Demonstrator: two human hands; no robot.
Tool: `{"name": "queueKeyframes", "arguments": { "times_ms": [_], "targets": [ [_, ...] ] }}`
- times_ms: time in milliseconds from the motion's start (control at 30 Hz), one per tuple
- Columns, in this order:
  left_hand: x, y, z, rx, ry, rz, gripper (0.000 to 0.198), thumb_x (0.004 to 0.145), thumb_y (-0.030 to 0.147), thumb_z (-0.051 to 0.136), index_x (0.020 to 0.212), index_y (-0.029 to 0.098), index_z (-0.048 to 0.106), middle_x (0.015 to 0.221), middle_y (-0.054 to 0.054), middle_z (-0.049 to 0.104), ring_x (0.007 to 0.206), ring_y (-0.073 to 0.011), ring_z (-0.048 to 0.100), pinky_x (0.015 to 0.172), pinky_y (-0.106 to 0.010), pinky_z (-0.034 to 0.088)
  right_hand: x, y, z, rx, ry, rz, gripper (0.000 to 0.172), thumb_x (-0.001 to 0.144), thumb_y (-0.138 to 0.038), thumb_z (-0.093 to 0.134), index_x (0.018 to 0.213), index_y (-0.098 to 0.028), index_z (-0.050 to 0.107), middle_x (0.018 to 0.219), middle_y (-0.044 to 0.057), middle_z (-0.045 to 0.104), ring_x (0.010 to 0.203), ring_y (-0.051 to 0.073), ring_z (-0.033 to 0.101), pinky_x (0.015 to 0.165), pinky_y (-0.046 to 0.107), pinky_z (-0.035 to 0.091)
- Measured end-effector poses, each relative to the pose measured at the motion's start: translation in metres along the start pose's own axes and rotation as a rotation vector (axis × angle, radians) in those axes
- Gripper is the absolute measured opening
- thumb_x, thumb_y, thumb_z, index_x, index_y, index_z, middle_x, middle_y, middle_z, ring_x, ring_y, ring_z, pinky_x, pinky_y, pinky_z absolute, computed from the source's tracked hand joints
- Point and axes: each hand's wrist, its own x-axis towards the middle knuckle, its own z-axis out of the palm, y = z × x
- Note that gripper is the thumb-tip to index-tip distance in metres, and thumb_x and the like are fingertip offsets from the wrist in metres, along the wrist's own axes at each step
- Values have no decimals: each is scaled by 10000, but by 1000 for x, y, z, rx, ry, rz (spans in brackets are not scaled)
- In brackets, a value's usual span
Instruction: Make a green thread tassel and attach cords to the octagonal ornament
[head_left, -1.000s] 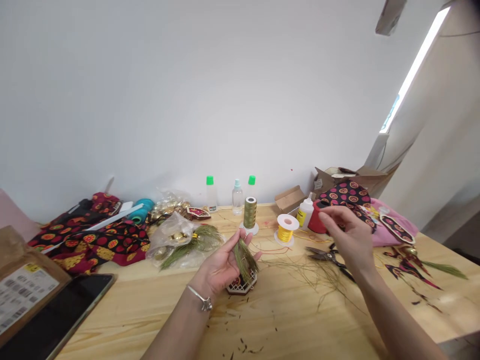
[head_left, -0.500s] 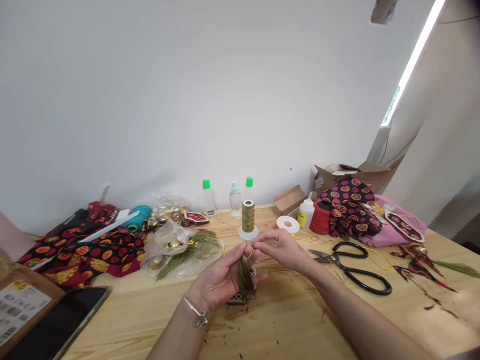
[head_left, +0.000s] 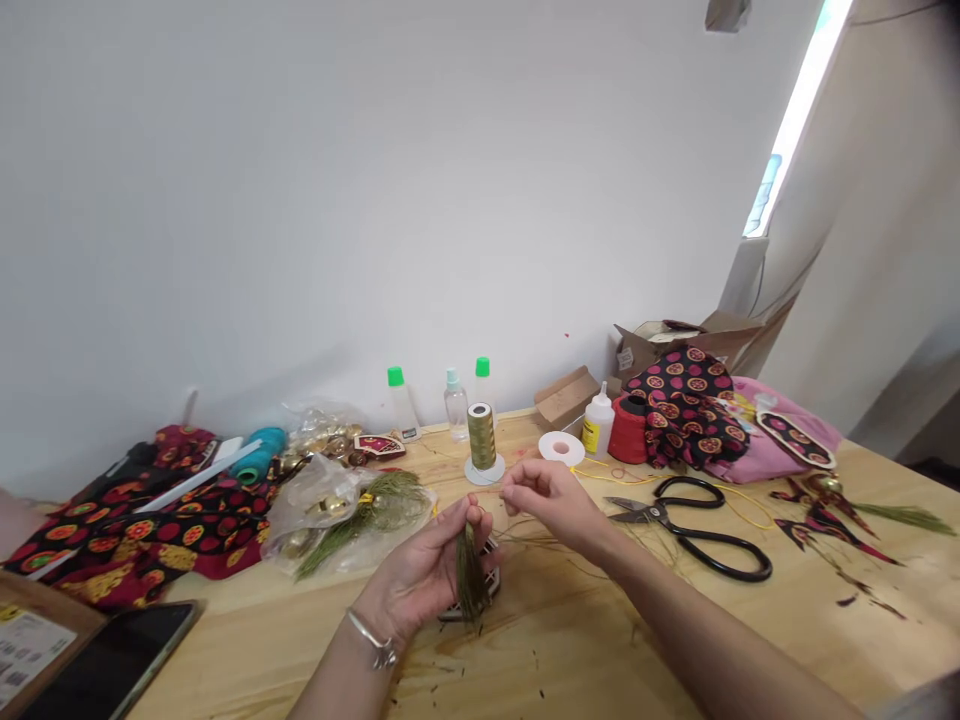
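colours across the pale wooden worktop

the pale wooden worktop (head_left: 600, 640) is light yellow with a faint grain. the olive-green thread tassel (head_left: 471, 575) is dark and plain. the olive-gold thread spool (head_left: 481, 437) stands on a white base. the red thread cone (head_left: 628, 430) is solid red, and the white glue bottle (head_left: 598, 420) has a yellow label. the black patterned fabric (head_left: 686, 405) carries red-and-orange circles and lies on a pink cloth (head_left: 757, 455). the black-handled scissors (head_left: 705, 540) have grey blades. the teal thread spool (head_left: 257, 455) lies by red, black and yellow printed cloth (head_left: 150, 520). two clear bottles wear green caps (head_left: 395, 376).

Scissors (head_left: 651, 511), red spool (head_left: 628, 432), glue btl (head_left: 598, 426)
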Motion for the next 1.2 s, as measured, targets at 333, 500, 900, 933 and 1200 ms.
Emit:
{"name": "queueKeyframes", "arguments": {
  "times_ms": [333,500,900,933,1200],
  "targets": [
    [-3,9,1,-72,58,-20,202,816,98,426,709,123,596,601,-32,633,539,-132,638,378,-172,502,5,-4,-28,628,-99,166,109,682,-174,573,772,-149,517,469,-105,258,382,14,107,335,129,64],
    [-1,7,3,-127,71,-41,272,852,153,354,722,117,590,619,-49,644,551,-136,640,355,-169,496,4,-5,-12,439,97,29,94,673,-195,567,738,-142,525,500,-76,415,360,-4,215,332,120,103],
    [0,8,1,-157,42,-69,305,867,203,316,739,100,574,627,-64,626,540,-121,638,337,-124,475,-5,1,-1,259,-312,212,340,712,-234,553,1047,-189,513,769,24,642,422,57,552,364,139,393],
    [0,8,1,-156,43,-65,301,867,200,318,742,98,572,625,-65,625,544,-123,639,338,-122,475,-5,1,-1,242,-325,209,355,707,-231,565,1057,-194,519,745,16,641,417,54,547,373,142,402],
    [0,4,1,-101,55,-101,282,867,190,324,739,101,558,612,-69,628,520,-115,633,337,-116,468,-3,5,2,150,-291,241,413,654,-270,638,1051,-175,576,582,-11,622,417,55,521,428,169,428]
  ]
}}
